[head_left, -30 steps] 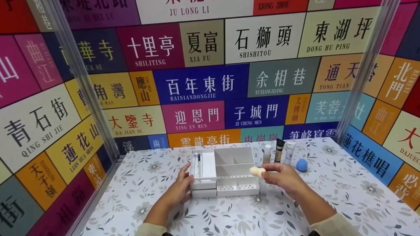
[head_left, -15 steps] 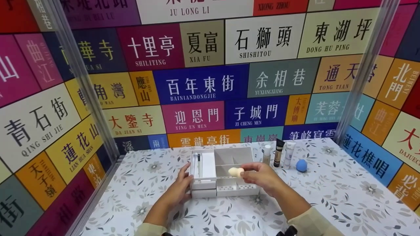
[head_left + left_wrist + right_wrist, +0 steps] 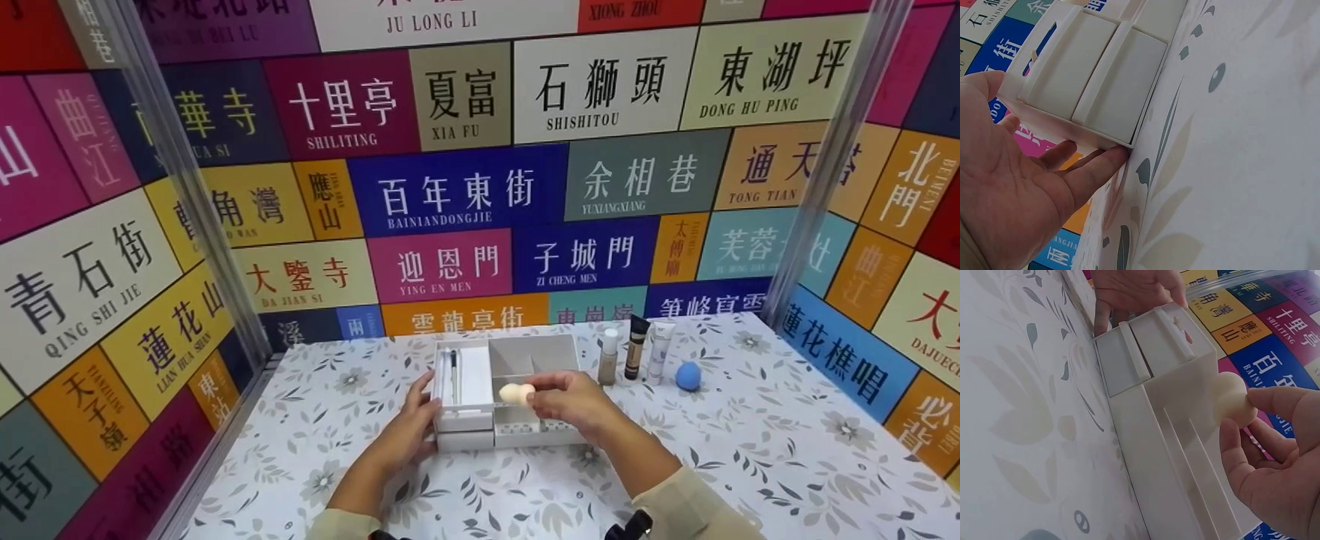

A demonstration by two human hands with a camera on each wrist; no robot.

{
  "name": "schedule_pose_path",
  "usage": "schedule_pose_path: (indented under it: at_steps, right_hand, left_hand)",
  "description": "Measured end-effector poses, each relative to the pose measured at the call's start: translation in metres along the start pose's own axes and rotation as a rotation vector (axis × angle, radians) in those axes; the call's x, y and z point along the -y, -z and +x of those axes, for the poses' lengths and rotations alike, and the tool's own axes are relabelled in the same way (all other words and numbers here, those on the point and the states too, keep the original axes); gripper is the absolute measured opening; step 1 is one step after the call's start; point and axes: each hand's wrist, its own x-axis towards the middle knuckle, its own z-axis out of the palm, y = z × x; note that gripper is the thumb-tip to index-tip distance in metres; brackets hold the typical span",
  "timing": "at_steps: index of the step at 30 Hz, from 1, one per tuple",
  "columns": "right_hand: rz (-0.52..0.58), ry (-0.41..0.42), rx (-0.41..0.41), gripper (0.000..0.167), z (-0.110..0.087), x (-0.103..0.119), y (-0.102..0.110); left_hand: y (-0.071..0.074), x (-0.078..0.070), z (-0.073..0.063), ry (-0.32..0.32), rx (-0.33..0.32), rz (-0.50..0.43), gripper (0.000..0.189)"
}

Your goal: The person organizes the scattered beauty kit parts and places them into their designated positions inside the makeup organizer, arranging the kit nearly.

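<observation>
My right hand [image 3: 574, 405] pinches a cream, gourd-shaped makeup sponge [image 3: 516, 394] between thumb and fingers. In the head view the sponge overlaps the middle of a white desktop organizer [image 3: 544, 437]; the right wrist view has the sponge [image 3: 1233, 400] held above its compartments. My left hand [image 3: 403, 427] rests against the organizer's left side. Its fingers [image 3: 1098, 174] lie fairly straight along that wall in the left wrist view, with the thumb near the upper edge. A thin makeup brush [image 3: 454, 375] lies in the organizer's top left tray.
Right of the organizer stand a small bottle with a white cap [image 3: 608, 358], a black-capped tube [image 3: 636, 349] and a white tube [image 3: 659, 354]. Beside them sits a blue makeup sponge [image 3: 688, 376]. The table has a leaf-patterned cover [image 3: 480, 502]. Behind rises a colourful sign-covered wall [image 3: 457, 187].
My right hand has carried the cream makeup sponge leftward, from the organizer's right edge to over its middle. The left hand has stayed at the organizer's side.
</observation>
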Motion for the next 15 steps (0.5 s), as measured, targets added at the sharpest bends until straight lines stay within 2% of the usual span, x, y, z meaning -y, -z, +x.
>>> schedule_pose_path:
  at_steps: [7, 11, 15]
  right_hand:
    - [-0.042, 0.001, -0.004, 0.038, 0.002, -0.011, -0.003]
    - [-0.072, -0.006, -0.005, 0.039, 0.004, -0.019, -0.003]
    - [-0.097, -0.012, -0.009, 0.041, 0.005, -0.024, -0.003]
  left_hand:
    - [0.000, 0.002, 0.002, -0.013, 0.012, -0.034, 0.066]
    - [0.000, 0.002, 0.003, -0.009, 0.006, -0.042, 0.066]
    - [0.001, 0.002, 0.002, -0.032, 0.011, -0.030, 0.067]
